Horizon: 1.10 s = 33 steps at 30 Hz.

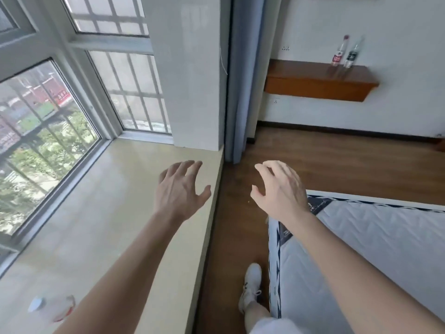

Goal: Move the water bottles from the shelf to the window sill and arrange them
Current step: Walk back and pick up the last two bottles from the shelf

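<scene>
Both the left hand (179, 189) and the right hand (279, 189) hold nothing, fingers (196, 166) spread apart and loosely bent. Two water bottles (338, 54) stand upright on the shelf (313, 85), well apart from them. A third bottle (51, 309) sits on the window sill (108, 201) beside the left forearm.

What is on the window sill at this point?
One bottle, white cap and red label, at the near end of the sill. The left forearm covers part of it and a strip of sill, so anything under the arm cannot be seen.
</scene>
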### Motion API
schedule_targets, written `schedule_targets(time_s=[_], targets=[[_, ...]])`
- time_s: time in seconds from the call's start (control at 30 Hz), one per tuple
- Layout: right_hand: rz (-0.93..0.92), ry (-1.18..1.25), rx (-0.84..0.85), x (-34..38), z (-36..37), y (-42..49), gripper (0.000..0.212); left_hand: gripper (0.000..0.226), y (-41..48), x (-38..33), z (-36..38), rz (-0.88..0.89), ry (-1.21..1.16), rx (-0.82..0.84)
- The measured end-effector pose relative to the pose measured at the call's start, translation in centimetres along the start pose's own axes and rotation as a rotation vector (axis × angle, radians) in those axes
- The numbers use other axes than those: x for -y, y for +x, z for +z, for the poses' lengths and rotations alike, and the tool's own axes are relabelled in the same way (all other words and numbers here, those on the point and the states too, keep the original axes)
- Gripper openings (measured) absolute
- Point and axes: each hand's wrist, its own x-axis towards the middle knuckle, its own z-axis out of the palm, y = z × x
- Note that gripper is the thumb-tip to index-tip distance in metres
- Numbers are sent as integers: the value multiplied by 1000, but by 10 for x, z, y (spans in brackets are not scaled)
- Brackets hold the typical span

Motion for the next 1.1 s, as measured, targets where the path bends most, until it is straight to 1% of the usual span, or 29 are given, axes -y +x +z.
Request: schedule_targets(time_s=[0.17, 0.4, 0.6, 0.83, 1.0, 1.1], targets=[[35, 12, -6, -53, 28, 42, 39, 64, 68, -27, 31, 38, 15, 14], [75, 37, 10, -144, 71, 132, 40, 62, 193, -76, 84, 80, 15, 43], [86, 19, 26, -216, 91, 206, 39, 61, 289, -123, 114, 94, 12, 41], [115, 17, 37, -271, 114, 273, 40, 61, 373, -151, 140, 138, 21, 49], [160, 11, 50, -303, 136, 318, 41, 61, 435, -160, 166, 172, 15, 68], [170, -16, 37, -323, 151, 351, 41, 64, 481, -163, 184, 222, -1, 58]])
